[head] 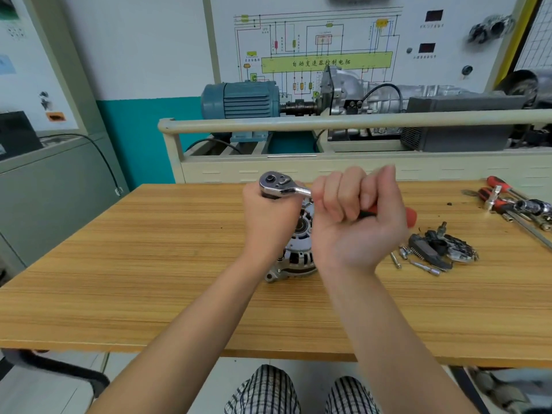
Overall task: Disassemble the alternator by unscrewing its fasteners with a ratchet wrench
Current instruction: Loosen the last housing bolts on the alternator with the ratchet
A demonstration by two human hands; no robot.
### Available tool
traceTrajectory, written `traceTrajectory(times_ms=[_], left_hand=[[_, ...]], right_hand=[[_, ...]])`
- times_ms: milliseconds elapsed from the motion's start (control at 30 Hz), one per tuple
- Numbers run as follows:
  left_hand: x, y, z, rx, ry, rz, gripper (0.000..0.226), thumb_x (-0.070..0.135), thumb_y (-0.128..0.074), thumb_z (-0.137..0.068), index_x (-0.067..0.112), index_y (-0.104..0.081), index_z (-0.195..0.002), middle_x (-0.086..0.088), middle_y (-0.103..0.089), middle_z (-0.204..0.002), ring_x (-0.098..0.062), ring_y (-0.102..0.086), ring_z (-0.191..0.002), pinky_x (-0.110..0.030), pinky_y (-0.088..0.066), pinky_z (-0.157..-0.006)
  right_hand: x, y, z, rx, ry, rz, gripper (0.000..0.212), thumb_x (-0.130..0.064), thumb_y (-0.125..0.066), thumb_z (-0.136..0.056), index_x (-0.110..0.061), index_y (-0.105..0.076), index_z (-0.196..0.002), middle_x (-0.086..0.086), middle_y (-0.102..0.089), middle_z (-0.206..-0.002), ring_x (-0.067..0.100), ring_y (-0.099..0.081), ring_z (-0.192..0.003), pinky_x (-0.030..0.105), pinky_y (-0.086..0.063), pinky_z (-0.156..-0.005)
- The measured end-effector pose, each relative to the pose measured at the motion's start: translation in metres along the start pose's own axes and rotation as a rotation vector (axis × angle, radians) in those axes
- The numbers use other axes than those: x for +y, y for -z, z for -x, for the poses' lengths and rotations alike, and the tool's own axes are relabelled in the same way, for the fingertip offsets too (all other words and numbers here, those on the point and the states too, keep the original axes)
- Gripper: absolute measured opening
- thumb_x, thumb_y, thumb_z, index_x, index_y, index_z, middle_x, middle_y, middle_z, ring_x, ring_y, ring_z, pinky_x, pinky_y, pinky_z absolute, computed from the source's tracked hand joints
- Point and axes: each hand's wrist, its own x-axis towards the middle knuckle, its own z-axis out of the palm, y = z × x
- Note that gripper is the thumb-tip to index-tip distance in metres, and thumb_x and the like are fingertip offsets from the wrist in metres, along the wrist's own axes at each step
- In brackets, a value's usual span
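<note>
two hands are on the job: our right hand (355,216) is curled tight round the red handle of the ratchet wrench (286,186), while our left hand (270,216) wraps round the part just under the wrench head, steadying it. the alternator (298,252) stands on the bench (149,264) between our wrists, near the middle, its finned housing facing us. we judge the step to be loosening a fastener at the top of the alternator; the fastener itself is hidden by the left hand. next we would swing the handle in the loosening direction, keeping the head square and the body from turning. removed parts (439,249) lie just right of us, spare tools (516,204) farther right.
</note>
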Motion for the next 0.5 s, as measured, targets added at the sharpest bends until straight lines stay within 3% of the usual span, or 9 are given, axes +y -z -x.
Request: traceTrajectory(times_ms=[100, 200, 267, 367, 500], left_hand=[[0.006, 0.020, -0.011, -0.344, -0.010, -0.074, 0.029, -0.005, -0.063, -0.079, 0.003, -0.047, -0.056, -0.001, -0.042, -0.047, -0.013, -0.036, -0.044, -0.023, -0.033, -0.047], [0.015, 0.026, -0.019, -0.689, -0.016, -0.086, 0.031, 0.002, -0.065, -0.077, 0.010, -0.050, -0.051, -0.003, -0.048, -0.043, -0.017, -0.042, -0.041, -0.018, -0.042, -0.055], [0.017, 0.021, -0.021, -0.789, 0.090, 0.003, 0.039, 0.000, -0.062, -0.077, 0.015, -0.046, -0.045, 0.001, -0.041, -0.038, -0.013, -0.035, -0.034, -0.015, -0.038, -0.046], [0.012, 0.016, -0.023, -0.735, 0.209, 0.095, 0.045, 0.002, -0.058, -0.076, 0.023, -0.041, -0.039, 0.006, -0.031, -0.036, -0.008, -0.023, -0.031, -0.013, -0.022, -0.038], [0.005, 0.009, -0.015, -0.446, 0.094, 0.049, 0.033, 0.003, -0.054, -0.069, 0.018, -0.039, -0.044, 0.008, -0.031, -0.037, -0.008, -0.023, -0.033, -0.013, -0.022, -0.040]], right_hand=[[-0.004, 0.007, -0.044, 0.188, -0.351, -0.092, 0.057, -0.019, -0.030, -0.099, -0.018, -0.036, -0.042, -0.006, -0.024, -0.036, 0.008, -0.018, -0.033, 0.020, -0.019, -0.039], [0.002, 0.014, -0.086, 0.262, -0.831, -0.301, 0.054, -0.024, -0.032, -0.100, -0.021, -0.029, -0.046, -0.009, -0.015, -0.039, 0.006, -0.009, -0.035, 0.021, -0.013, -0.035], [0.010, 0.018, -0.096, 0.271, -0.978, -0.354, 0.048, -0.026, -0.034, -0.100, -0.025, -0.026, -0.053, -0.011, -0.014, -0.043, 0.005, -0.008, -0.036, 0.021, -0.012, -0.035], [0.013, 0.018, -0.094, 0.284, -0.914, -0.377, 0.053, -0.024, -0.036, -0.099, -0.022, -0.027, -0.047, -0.009, -0.015, -0.038, 0.004, -0.007, -0.035, 0.020, -0.011, -0.033], [-0.005, 0.013, -0.063, 0.316, -0.524, -0.273, 0.058, -0.020, -0.033, -0.098, -0.017, -0.033, -0.040, -0.007, -0.022, -0.034, 0.007, -0.015, -0.027, 0.020, -0.013, -0.032]])
